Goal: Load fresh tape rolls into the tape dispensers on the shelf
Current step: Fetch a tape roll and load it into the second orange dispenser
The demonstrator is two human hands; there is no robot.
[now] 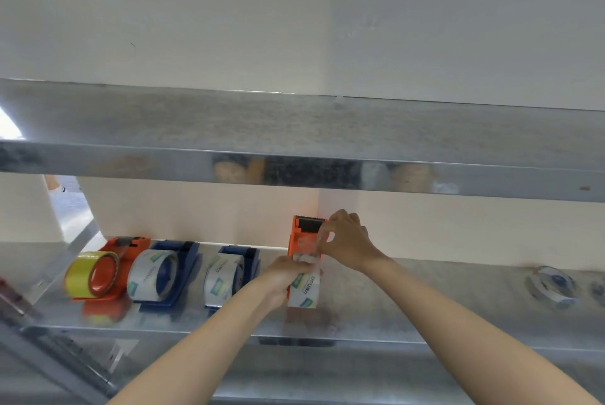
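An orange tape dispenser (299, 234) stands on the metal shelf (409, 303), its toothed blade pointing up at the back. A clear roll with a printed core (306, 291) sits in it. My left hand (283, 277) grips that roll from the left side. My right hand (347, 239) pinches the loose clear tape end near the dispenser's blade. To the left stand an orange dispenser with a yellow roll (98, 273) and two blue dispensers, one (163, 273) beside the orange one and one (229, 277) nearer my hand, each carrying a clear roll.
A loose clear tape roll (553, 286) lies on the shelf at the right, with another at the frame's edge (599, 290). A second metal shelf (294, 172) runs overhead. A white wall backs the shelves. A slanted metal upright (49, 277) rises at the left.
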